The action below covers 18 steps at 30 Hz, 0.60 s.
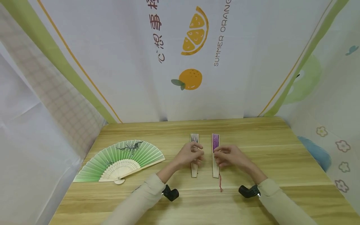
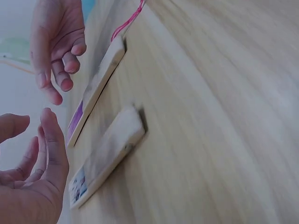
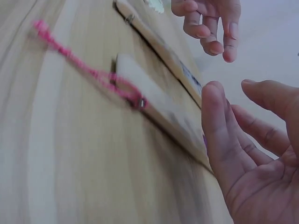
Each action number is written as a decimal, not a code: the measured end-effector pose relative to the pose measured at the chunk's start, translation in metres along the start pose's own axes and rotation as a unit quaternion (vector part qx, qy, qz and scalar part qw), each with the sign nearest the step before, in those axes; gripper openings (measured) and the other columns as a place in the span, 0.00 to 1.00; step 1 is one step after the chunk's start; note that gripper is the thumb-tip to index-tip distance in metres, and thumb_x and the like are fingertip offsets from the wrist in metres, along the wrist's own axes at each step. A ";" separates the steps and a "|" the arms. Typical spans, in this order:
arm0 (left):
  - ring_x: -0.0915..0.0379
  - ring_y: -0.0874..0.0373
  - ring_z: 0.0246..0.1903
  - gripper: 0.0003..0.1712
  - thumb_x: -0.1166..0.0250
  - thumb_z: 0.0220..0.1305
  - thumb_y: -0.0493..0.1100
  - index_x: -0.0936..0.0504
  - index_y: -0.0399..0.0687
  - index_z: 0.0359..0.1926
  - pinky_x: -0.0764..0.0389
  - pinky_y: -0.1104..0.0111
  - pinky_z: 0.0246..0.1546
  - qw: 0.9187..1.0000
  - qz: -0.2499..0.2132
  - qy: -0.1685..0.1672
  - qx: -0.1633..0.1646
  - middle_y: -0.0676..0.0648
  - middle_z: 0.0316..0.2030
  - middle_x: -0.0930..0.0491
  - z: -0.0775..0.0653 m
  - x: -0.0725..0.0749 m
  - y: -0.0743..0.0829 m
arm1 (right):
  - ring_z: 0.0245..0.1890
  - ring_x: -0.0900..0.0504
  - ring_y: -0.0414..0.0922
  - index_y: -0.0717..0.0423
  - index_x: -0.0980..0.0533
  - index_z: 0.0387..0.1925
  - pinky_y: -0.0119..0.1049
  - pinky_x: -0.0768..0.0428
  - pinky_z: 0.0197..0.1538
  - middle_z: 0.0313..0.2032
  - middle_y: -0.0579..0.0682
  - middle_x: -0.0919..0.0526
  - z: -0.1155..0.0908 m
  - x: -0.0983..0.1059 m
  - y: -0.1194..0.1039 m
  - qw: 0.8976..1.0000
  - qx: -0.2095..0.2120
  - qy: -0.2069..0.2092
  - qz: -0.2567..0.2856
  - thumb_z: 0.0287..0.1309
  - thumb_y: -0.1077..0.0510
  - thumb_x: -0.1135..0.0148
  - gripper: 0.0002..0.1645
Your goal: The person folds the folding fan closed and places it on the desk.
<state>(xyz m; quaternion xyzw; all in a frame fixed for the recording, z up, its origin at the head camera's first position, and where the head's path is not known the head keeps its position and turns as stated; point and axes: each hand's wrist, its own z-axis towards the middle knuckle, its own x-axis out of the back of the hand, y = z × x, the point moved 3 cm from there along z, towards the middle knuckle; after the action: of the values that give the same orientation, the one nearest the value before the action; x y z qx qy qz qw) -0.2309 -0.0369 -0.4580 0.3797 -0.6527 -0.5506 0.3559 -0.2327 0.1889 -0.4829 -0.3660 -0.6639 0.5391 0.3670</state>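
Note:
Two folded hand fans lie side by side on the wooden table, roughly upright in the head view. The left folded fan [image 1: 194, 172] has pale guards and a dark-patterned top; the right one is a purple folded fan [image 1: 215, 140] with a pinkish-red tassel [image 3: 77, 63]. Above the left fan hovers my left hand [image 1: 189, 154], fingers loosely bent and holding nothing. My right hand [image 1: 232, 157] is over the purple fan, partly covering it, its fingers relaxed around empty air. Both wrist views show the hands facing each other, apart from the fans.
A green hand fan [image 1: 149, 157] lies spread out at the table's left, with pale ribs and a dark branch print. Behind the wooden table [image 1: 253, 134] hangs a white curtain [image 1: 126, 78] printed with oranges. Black wrist-camera mounts [image 1: 171, 193] sit below each wrist.

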 end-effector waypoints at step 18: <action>0.22 0.31 0.50 0.20 0.42 0.76 0.35 0.31 0.26 0.62 0.18 0.47 0.47 0.999 0.018 0.046 -0.013 0.25 0.52 0.24 -0.036 0.058 0.002 | 0.41 0.13 0.56 0.75 0.28 0.60 0.50 0.15 0.44 0.46 0.70 0.17 0.032 -0.056 -0.017 0.997 0.023 -0.064 0.036 0.73 0.59 0.40 0.24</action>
<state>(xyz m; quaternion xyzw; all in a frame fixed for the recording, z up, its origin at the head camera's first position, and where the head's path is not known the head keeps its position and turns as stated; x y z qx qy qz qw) -0.2261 -0.1046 -0.4486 0.3882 -0.6349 -0.5346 0.4004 -0.2364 0.1232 -0.4759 -0.3457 -0.6598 0.5894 0.3128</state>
